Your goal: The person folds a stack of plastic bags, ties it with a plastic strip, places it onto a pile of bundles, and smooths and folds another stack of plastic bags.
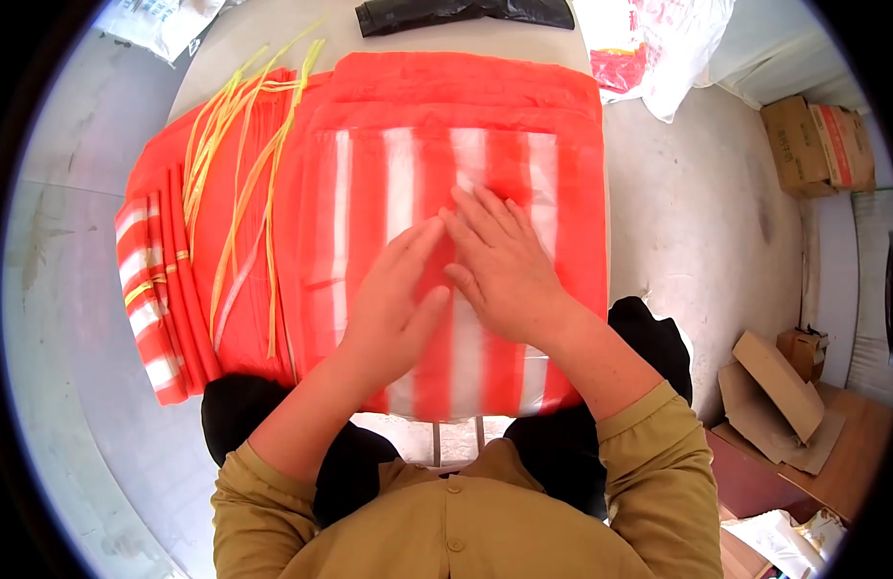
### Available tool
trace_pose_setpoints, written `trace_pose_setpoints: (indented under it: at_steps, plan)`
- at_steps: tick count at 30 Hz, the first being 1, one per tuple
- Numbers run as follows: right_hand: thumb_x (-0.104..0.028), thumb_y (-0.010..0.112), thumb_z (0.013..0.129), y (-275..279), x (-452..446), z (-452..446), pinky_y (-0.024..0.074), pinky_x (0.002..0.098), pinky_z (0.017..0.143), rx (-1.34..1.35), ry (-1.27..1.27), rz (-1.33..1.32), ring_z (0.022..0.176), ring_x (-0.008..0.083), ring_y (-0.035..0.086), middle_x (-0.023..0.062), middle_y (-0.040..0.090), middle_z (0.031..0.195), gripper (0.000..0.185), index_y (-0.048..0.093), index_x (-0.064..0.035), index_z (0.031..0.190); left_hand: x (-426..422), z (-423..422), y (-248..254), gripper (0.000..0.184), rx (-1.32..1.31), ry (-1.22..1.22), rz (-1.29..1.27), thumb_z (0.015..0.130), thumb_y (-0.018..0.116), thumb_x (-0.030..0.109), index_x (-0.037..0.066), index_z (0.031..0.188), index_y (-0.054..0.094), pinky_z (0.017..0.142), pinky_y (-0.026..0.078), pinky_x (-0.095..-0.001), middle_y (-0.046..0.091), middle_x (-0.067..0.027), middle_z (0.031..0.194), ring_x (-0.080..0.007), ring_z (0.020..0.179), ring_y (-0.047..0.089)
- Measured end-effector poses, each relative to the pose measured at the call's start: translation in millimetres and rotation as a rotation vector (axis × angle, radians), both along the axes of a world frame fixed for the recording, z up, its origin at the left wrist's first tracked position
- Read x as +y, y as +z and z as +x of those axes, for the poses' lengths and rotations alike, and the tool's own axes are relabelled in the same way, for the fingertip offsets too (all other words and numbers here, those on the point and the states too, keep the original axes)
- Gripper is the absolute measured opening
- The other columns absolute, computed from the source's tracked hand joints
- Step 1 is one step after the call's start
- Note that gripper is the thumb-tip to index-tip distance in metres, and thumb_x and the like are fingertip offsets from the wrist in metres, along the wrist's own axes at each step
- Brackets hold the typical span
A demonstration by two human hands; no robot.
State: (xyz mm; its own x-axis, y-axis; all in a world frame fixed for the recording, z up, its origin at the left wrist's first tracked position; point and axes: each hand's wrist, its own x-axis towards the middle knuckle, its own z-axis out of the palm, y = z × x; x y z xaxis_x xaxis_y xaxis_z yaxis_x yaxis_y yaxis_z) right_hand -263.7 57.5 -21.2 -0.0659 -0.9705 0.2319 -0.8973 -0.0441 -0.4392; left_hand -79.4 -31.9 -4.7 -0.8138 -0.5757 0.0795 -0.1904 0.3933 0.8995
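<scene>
A stack of red plastic sheets or bags (466,92) lies flat on the table in front of me, the top one striped red and white. My left hand (398,285) rests over its middle with fingers extended and nothing held. Beside it, my right hand (499,261) is spread over the same striped sheet, the fingertips of both hands close together. Yellow ties (239,145) lie loose on more red sheets to the left. Several narrow red rolls (186,289) and a striped roll (149,289) sit at the far left, with yellow ties around them.
A black plastic bundle (466,13) lies on the table's far end. White and red bags (659,48) are at the back right. Cardboard boxes (818,145) stand against the right wall, and an opened carton (779,410) sits lower right.
</scene>
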Motion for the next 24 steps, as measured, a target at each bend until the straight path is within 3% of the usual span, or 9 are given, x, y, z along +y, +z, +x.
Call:
trace_pose_setpoints:
  at_steps: [4, 10, 13, 16, 19, 24]
  plan:
    - [-0.025, 0.07, 0.096, -3.1, -1.4, -5.4, 0.0294, 0.0598, 0.122, 0.062, -0.003, 0.0, 0.15, 0.0428, 0.037, 0.022, 0.046, 0.158, 0.057, 0.055, -0.0024, 0.147, 7.7, -0.9, -2.3, 0.064, -0.133, -0.102, -0.349, 0.086, 0.072, 0.0, -0.004, 0.147, 0.052, 0.115, 0.046, -0.0448, 0.048, -0.0241, 0.155, -0.0424, 0.141, 0.051]
    - [-0.023, 0.072, 0.095, -1.6, -2.0, -14.6, 0.0278, 0.0618, 0.122, 0.089, -0.024, 0.021, 0.152, 0.0437, 0.034, 0.0226, 0.043, 0.16, 0.057, 0.057, -0.004, 0.146, 3.2, 5.8, -0.2, 0.059, 0.015, -0.202, -0.337, 0.087, 0.071, -0.001, -0.002, 0.144, 0.057, 0.113, 0.048, -0.0427, 0.051, -0.0234, 0.154, -0.0405, 0.141, 0.054]
    - [-0.026, 0.068, 0.098, 0.7, -3.8, -19.6, 0.0198, 0.0595, 0.127, 0.094, -0.065, 0.073, 0.158, 0.0423, 0.026, 0.0197, 0.034, 0.168, 0.057, 0.053, -0.0099, 0.151, -1.3, 6.4, 4.0, 0.059, 0.024, -0.162, -0.401, 0.086, 0.076, 0.006, 0.0, 0.142, 0.06, 0.114, 0.046, -0.0482, 0.051, -0.0221, 0.155, -0.0418, 0.144, 0.05]
    - [-0.026, 0.068, 0.098, 2.5, -5.6, -21.3, 0.0198, 0.0595, 0.127, 0.093, -0.061, 0.055, 0.158, 0.042, 0.025, 0.019, 0.034, 0.168, 0.058, 0.054, -0.0105, 0.151, -6.5, 5.8, 9.3, 0.068, -0.259, -0.083, -0.606, 0.084, 0.081, 0.022, 0.004, 0.145, 0.059, 0.118, 0.038, -0.0591, 0.045, -0.0199, 0.161, -0.0432, 0.152, 0.039]
    - [-0.028, 0.072, 0.096, 5.4, -5.4, -20.0, 0.0233, 0.0619, 0.124, 0.131, -0.03, -0.006, 0.153, 0.0438, 0.031, 0.0217, 0.042, 0.162, 0.056, 0.058, -0.0072, 0.146, -5.6, 3.8, 8.4, 0.081, -0.458, -0.031, -0.67, 0.082, 0.082, 0.036, 0.01, 0.153, 0.053, 0.12, 0.029, -0.0669, 0.035, -0.018, 0.168, -0.0433, 0.158, 0.027]
    - [-0.033, 0.067, 0.099, 2.4, -7.4, -31.6, 0.0188, 0.0613, 0.127, 0.164, -0.095, 0.078, 0.159, 0.0415, 0.023, 0.0148, 0.033, 0.17, 0.058, 0.054, -0.0172, 0.153, -13.9, 5.6, -3.3, 0.091, -0.564, -0.008, -0.717, 0.082, 0.08, 0.046, 0.019, 0.161, 0.044, 0.122, 0.023, -0.0675, 0.028, -0.0169, 0.172, -0.0422, 0.16, 0.021]
